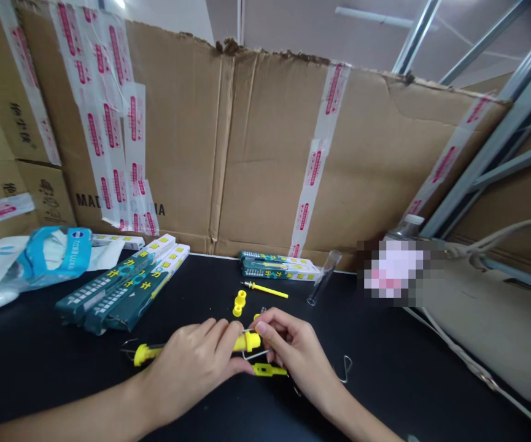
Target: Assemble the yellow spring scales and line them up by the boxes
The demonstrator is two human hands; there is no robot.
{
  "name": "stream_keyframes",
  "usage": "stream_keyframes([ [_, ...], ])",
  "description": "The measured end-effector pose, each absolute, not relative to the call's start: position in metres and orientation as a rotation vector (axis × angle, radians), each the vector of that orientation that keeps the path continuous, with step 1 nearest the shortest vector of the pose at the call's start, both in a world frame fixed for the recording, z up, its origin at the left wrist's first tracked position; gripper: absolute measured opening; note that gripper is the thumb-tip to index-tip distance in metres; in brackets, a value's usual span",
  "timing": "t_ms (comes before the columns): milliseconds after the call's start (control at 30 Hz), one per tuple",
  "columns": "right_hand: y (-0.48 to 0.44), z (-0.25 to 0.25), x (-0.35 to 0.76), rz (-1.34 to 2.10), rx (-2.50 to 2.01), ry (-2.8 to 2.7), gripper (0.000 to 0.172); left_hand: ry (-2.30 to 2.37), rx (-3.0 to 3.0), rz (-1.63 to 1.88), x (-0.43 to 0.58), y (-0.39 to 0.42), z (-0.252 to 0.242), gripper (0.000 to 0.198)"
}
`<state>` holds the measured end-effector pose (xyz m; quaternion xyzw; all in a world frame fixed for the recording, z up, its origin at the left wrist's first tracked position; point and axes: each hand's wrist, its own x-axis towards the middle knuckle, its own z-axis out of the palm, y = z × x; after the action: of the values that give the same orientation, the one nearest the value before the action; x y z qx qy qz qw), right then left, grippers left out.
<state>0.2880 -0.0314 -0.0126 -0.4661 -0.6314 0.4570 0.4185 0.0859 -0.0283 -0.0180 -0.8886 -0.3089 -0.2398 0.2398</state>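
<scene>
My left hand [196,362] is closed round a yellow plastic tool [247,342] whose capped end [142,354] sticks out to the left. My right hand [293,347] pinches a thin bent wire [256,355] at the tool's right tip. A flat yellow piece [265,369] lies on the black table [39,374] under my fingers. Just beyond lie a small yellow fitting [239,302] and a yellow-handled pin [265,289].
Green and white boxes [122,285] lie at the left, two more [277,266] at the back. A clear tube [324,277] leans near them. Plastic bags [30,258] sit far left. Taped cardboard [265,153] walls the back. A loose wire clip [347,368] lies at the right.
</scene>
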Motion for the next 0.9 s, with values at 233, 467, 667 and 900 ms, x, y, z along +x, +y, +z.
stream_keyframes([
  [233, -0.037, -0.017, 0.294, 0.572, -1.029, -2.005, 0.024, -0.897, -2.403, -0.532, 0.086, -0.032, -0.016, 0.030],
  [467, -0.035, -0.010, 0.302, 0.451, -0.921, -2.245, 0.040, -0.879, -2.390, -0.576, 0.085, -0.032, -0.016, 0.017],
  [667, -0.034, -0.010, 0.304, 0.101, -0.868, -2.422, 0.039, -0.932, -2.465, -0.573, 0.085, -0.030, -0.016, 0.019],
  [900, -0.034, -0.010, 0.301, 0.118, -0.908, -2.369, 0.032, -1.027, -2.433, -0.617, 0.087, -0.026, -0.019, 0.034],
])
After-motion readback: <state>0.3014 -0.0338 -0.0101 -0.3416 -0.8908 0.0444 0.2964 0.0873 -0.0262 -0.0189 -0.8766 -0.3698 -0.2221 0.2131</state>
